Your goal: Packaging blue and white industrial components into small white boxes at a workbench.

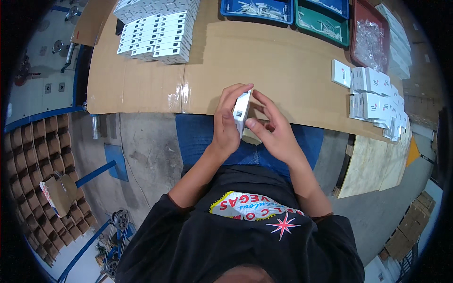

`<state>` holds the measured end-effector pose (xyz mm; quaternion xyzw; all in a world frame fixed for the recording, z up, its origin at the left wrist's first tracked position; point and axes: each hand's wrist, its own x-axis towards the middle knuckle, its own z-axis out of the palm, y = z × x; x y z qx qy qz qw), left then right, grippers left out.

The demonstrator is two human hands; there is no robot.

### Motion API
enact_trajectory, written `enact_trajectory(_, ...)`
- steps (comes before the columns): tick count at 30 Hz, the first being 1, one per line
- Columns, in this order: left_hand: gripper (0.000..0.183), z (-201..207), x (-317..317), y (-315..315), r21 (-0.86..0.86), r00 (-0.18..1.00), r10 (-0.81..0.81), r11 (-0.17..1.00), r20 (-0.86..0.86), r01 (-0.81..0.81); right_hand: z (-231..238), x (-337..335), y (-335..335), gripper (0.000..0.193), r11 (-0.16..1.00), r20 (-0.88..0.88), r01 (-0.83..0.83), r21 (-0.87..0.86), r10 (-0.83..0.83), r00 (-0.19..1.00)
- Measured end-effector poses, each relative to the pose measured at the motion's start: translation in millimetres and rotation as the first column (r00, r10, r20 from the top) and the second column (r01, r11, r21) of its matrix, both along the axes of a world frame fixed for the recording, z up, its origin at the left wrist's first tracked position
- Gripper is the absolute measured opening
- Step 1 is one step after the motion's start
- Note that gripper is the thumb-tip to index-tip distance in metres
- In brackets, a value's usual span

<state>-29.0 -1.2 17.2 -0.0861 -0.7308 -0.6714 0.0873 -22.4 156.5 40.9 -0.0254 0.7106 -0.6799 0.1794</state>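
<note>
A slim white box [241, 112] is held on edge over the near side of the table, above my lap. My left hand [227, 118] wraps round its left face, fingertips reaching the top end. On the other side my right hand [273, 125] has its fingers curved and spread apart, thumb close to the box's right side. Whether that thumb touches the box I cannot tell. The inside of the box and its right face are hidden from this angle.
White boxes are stacked [158, 35] at the far left, and smaller white packs are piled [377, 96] at the right. Along the back stand a blue tray [257, 18] and a green tray [321, 35] of small white parts, and a red tray [361, 56] of clear plastic bags.
</note>
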Motion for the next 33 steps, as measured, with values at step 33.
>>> enact_trajectory(33,0.076,-9,5,8,-0.134,0.997,0.080,0.988,-0.019,-0.082,11,1,-15,0.058,0.946,-0.471,0.073,0.315,0.089,0.878)
